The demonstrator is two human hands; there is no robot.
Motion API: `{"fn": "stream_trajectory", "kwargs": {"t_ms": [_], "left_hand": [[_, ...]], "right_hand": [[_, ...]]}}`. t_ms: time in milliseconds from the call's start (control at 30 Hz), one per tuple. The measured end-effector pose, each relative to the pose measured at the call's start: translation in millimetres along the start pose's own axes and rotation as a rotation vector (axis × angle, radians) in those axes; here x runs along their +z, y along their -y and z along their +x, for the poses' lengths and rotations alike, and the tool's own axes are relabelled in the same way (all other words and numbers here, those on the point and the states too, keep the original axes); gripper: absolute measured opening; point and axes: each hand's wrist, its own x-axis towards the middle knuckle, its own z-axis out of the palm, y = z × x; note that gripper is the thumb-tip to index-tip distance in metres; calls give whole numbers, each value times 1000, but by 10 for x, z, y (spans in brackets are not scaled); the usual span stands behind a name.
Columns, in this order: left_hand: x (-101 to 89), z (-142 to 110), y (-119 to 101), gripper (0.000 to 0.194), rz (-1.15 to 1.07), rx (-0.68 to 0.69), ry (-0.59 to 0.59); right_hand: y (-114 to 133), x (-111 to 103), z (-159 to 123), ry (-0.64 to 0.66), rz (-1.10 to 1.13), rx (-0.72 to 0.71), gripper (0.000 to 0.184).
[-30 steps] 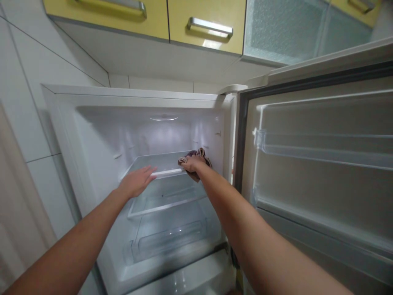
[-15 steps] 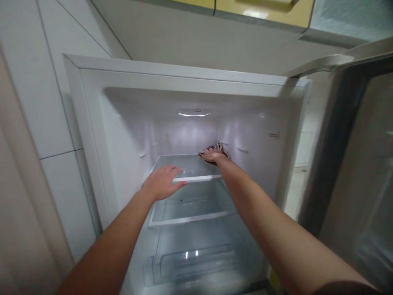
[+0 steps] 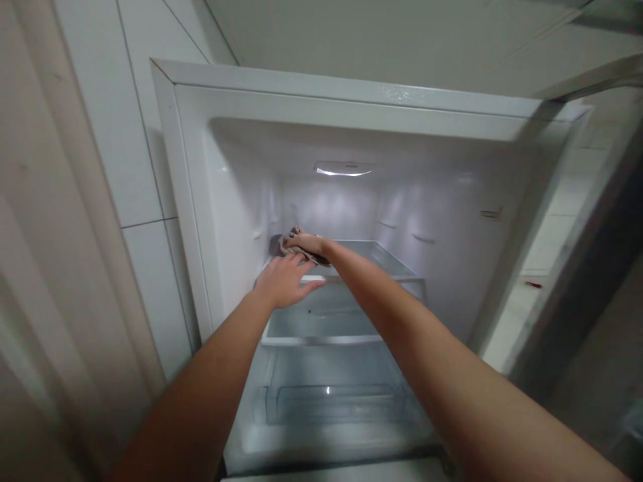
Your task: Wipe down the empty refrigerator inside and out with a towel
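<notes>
A crumpled brown and pale cloth lies under my right hand, whose fingers are bent over it. Both are at the left part of the top glass shelf inside a refrigerator. My left hand is at the left of this shelf's white front edge, its fingers above the edge and its thumb in front of and below it. The fingertips of my left hand come close to the cloth; whether they touch it I cannot tell. My right forearm hides part of the shelves.
Below are a second shelf and a clear drawer. A lamp glows at the refrigerator's ceiling. The opened door stands at the right, a tiled wall at the left. Small shelf supports stick out of both side walls.
My right hand has carried the cloth across the top shelf from the right side to the left. My left hand stays at the shelf's front edge. The view has shifted.
</notes>
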Motion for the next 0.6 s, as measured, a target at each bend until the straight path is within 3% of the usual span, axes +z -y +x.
{"fn": "stream_trajectory", "kwargs": {"t_ms": [133,233,333,467,600], "left_hand": [[-21,-50,-27,65,14,-34,-31],[-43,-70,-39,79,8,-93,-32],[-58,-51,-35,85,-17,-113,31],[-53,5,-9,79,-53,-108,157],[-20,51,34,83,-72,-108,207]], "right_hand": [[-324,-354,-480,-65,-52,11,36],[-573,-665,-866,-178,-172,114,38],[-704,-838,-1211,-264,-332,223,40],[-567,-711,-1578,-275,-488,205,40],[-425,-168,-2008,-321,-539,-2,43]]}}
